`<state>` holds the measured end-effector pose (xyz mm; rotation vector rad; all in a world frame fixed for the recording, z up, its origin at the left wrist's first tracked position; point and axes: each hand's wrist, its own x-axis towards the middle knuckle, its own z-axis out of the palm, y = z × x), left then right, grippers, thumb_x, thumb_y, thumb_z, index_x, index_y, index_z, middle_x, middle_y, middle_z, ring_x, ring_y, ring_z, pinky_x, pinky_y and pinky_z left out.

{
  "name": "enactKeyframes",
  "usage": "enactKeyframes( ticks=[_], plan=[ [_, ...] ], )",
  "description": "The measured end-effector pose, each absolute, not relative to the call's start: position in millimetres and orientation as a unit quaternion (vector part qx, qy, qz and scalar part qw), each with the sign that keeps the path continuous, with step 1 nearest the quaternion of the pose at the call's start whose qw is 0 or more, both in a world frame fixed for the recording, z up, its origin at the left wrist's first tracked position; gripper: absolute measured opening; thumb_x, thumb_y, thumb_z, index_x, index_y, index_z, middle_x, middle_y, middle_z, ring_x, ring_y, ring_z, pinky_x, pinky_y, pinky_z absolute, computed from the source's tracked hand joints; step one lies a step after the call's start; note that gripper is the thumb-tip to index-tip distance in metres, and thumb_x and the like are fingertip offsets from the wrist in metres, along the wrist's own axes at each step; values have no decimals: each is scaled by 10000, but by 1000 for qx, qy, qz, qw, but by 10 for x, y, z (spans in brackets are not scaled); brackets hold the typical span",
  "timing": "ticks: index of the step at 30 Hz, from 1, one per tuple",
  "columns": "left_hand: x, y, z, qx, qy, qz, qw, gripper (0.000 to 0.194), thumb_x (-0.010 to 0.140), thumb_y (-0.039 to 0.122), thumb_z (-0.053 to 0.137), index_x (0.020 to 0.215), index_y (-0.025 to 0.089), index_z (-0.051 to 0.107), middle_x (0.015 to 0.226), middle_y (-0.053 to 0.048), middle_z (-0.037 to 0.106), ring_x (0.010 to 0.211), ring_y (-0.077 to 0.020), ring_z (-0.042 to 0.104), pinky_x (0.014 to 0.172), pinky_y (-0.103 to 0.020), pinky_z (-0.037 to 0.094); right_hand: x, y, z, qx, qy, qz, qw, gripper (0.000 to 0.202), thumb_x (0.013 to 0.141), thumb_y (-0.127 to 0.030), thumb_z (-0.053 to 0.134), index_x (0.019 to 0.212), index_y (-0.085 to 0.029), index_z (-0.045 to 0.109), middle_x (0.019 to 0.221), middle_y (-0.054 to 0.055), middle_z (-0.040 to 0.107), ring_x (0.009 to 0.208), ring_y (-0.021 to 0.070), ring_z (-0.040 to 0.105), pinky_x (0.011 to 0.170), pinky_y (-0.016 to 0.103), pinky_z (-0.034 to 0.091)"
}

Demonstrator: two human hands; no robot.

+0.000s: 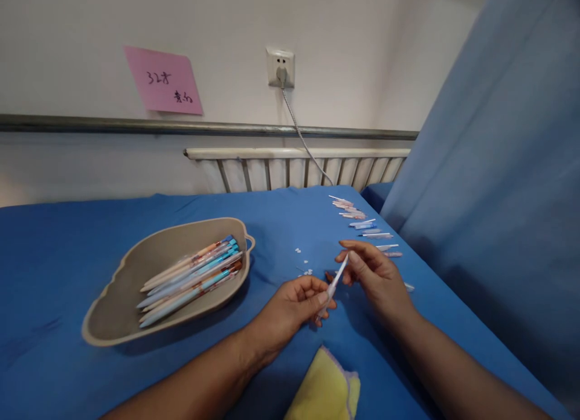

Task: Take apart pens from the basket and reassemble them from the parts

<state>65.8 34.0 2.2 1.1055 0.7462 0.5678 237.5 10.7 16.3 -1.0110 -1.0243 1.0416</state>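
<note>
My left hand (296,302) pinches the lower part of a slim white pen-like piece (334,282) over the middle of the blue cover. The piece slants up to the right, and my right hand (374,272) has its thumb and fingertips closed at the upper end. Small white bits (308,272) lie just beyond my left hand. A brown piece (329,277) shows partly behind the fingers. Pens and pen parts (364,225) lie in a row of small groups along the right side of the cover, some hidden behind my right hand.
At the left a beige tray (102,323) holds several pens (194,275). A yellow cloth (324,390) lies at the near edge. A blue curtain (507,166) hangs at the right. Behind are a bed rail (290,154) and a plugged-in cord (299,130).
</note>
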Motion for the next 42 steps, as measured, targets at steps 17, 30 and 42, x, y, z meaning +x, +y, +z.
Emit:
enactKeyframes(
  ticks=[17, 30, 42],
  plan=[
    [640, 342, 24, 503, 301, 233, 776, 342, 801, 295, 630, 1121, 187, 579, 717, 10, 549, 512, -78, 483, 478, -208, 386, 2337, 175, 70, -495, -503, 428, 565, 198, 772, -353, 622, 680, -179, 595, 498, -48, 537, 491, 97, 505, 520, 228, 408],
    [610, 455, 125, 454, 339, 254, 784, 352, 827, 291, 603, 1156, 173, 563, 720, 5, 516, 540, -71, 425, 487, -192, 355, 3404, 152, 357, -788, -582, 133, 150, 165, 740, -365, 601, 776, -208, 634, 744, 29, 663, 685, 180, 589, 541, 262, 339],
    [584, 485, 60, 446, 344, 271, 781, 290, 816, 278, 612, 1087, 176, 604, 715, 8, 511, 539, -69, 437, 494, -193, 365, 3292, 201, 196, -752, -648, 118, 34, 93, 800, -276, 545, 818, -191, 579, 829, 71, 674, 748, 197, 598, 563, 269, 309]
  ],
)
